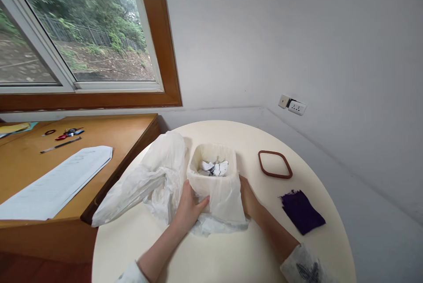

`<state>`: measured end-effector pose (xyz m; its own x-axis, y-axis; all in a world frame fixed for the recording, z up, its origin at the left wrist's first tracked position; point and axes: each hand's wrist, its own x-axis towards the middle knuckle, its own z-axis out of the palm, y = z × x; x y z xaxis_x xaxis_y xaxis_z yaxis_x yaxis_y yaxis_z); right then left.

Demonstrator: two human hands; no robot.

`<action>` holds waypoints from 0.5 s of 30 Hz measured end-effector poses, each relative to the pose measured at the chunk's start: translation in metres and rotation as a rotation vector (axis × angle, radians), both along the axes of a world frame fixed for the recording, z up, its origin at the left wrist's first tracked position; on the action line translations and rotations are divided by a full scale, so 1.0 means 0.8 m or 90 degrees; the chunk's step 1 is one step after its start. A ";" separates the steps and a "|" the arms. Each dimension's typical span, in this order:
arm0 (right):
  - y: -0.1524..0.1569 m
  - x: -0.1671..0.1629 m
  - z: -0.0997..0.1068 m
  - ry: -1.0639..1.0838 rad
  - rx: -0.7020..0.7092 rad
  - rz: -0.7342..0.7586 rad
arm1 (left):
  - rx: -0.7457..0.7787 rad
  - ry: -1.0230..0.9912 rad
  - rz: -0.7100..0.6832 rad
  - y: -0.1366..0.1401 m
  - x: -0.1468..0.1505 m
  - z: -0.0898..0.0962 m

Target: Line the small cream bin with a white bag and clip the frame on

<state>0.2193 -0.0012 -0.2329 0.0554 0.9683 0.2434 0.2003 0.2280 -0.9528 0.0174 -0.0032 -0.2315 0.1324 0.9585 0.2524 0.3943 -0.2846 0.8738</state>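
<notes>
A small white trash bin (195,160) stands upright on the round table, with crumpled paper scraps (218,168) inside it. A thin white plastic bag (226,199) is folded over its rim and hangs down the front onto the tabletop. At the bin's left front corner, my left hand (191,207) grips it through the bag, thumb across the front. My right hand (248,197) is pressed to the right side, its fingertips hidden behind the bag. More of the white plastic (167,164) lies bunched to the left of the bin.
On the round cream table (224,258), a brown rounded frame (264,170) and a dark purple cloth (301,212) lie to the right. A wooden desk (132,135) adjoins at left, holding paper sheets (62,184), a pen (61,145) and keys (72,132). Walls rise behind and at right.
</notes>
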 end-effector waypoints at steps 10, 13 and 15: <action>0.010 0.014 -0.014 -0.083 0.083 -0.125 | 0.003 0.073 -0.046 0.000 -0.006 -0.008; 0.006 0.009 -0.011 -0.057 0.103 -0.110 | 0.017 0.110 -0.029 -0.001 -0.005 -0.005; 0.003 0.005 -0.008 0.003 0.066 -0.093 | 0.015 0.128 -0.014 -0.002 -0.004 -0.002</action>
<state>0.2231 0.0013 -0.2397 0.1949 0.9199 0.3402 0.2336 0.2933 -0.9270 0.0142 -0.0046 -0.2335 0.2039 0.9488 0.2411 0.5536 -0.3148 0.7710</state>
